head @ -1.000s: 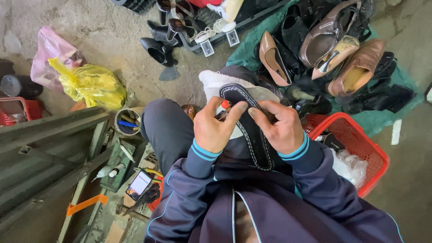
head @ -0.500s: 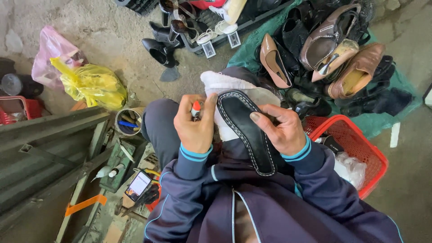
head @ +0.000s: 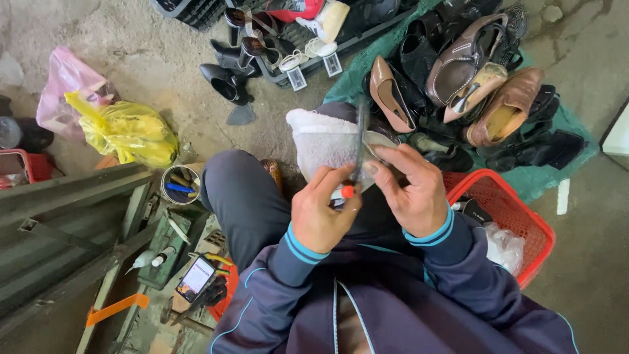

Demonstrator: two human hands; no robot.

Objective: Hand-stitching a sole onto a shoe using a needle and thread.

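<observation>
A dark shoe sole (head: 361, 141) is held edge-on above the lap, over a white cloth (head: 321, 141) draped on the knee. The left hand (head: 322, 213) is closed around a small tube with a red tip (head: 348, 191) — thumb and forefinger are pinched on it, and the tip is pressed against the lower end of the sole. The right hand (head: 413, 190) is clamped on the sole from the other side, fingers curled along its edge. The two hands are brought close together, almost touching. A red basket (head: 517, 216) is seen just beside the right forearm, and a heap of shoes (head: 472, 85) lies on a green sheet beyond it. A phone (head: 196, 278) is laid on the cluttered bench at the left, near a round tin (head: 180, 185) of tools.
</observation>
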